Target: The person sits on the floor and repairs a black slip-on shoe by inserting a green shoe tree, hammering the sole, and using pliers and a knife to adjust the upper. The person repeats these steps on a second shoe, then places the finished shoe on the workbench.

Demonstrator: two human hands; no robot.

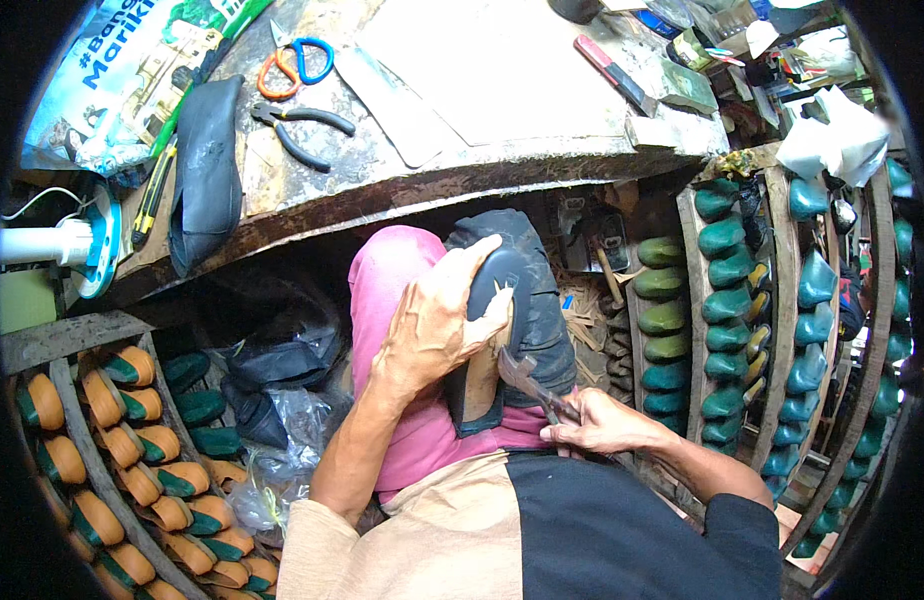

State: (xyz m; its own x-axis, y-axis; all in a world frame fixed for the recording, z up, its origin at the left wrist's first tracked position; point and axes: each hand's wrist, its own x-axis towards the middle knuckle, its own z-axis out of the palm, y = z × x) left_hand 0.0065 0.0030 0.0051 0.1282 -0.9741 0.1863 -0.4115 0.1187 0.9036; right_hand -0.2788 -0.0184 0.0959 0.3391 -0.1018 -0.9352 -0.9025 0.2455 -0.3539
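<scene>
A dark shoe (pixel 478 395) lies bottom up across my lap, its rounded toe over my right knee and a tan strip showing along its underside. My left hand (pixel 432 310) is closed around the toe end, thumb and fingers pressing on the dark surface. In my right hand (pixel 602 425) is a metal tool that looks like pincers (pixel 527 378), gripped by the handles. The jaws of the pincers are beside the middle of the shoe; whether they touch it I cannot tell.
Ahead is a workbench (pixel 452 185) with scissors (pixel 294 68), cutting pliers (pixel 304 132), a black pouch (pixel 204 170) and a red-handled knife (pixel 616 75). Racks of orange-and-green shoes (pixel 107 400) stand left; racks of green shoe forms (pixel 724 315) stand right. A hammer (pixel 608 272) leans under the bench.
</scene>
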